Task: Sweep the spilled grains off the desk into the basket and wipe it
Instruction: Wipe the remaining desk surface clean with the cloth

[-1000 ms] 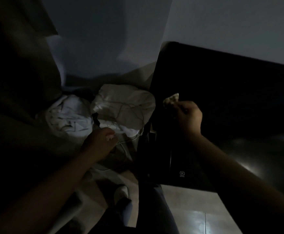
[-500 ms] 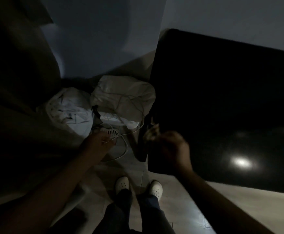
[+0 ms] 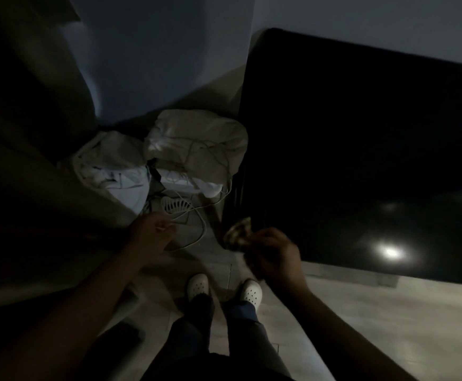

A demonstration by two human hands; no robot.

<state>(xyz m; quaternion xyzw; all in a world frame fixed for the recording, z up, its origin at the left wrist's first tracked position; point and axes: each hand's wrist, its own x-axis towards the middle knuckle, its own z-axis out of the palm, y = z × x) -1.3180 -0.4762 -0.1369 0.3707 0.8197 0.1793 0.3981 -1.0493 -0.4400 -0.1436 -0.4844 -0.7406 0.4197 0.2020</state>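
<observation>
**Head view, dim light.** At 10 o'clock a white crumpled bundle (image 3: pixel 109 166) and a beige sack (image 3: pixel 197 141) lie on the floor (image 3: pixel 361 312) against the wall. Just below them are a white slotted piece (image 3: pixel 175 206) and a white cable (image 3: pixel 199 226).

At 8 o'clock my left hand (image 3: pixel 153 237) hangs over the cable with curled fingers; I cannot tell whether it holds anything. At 6 o'clock stand two white clogs (image 3: pixel 198 285).

Just right of centre, my right hand (image 3: pixel 276 254) grips a pale crumpled wad (image 3: pixel 238 235), blurred, just beside the worktop's near left corner. The glossy black worktop (image 3: pixel 361 160) fills 1 to 4 o'clock, with a glare spot (image 3: pixel 389 252) near its front edge. It is too dark to make out any grains.
</observation>
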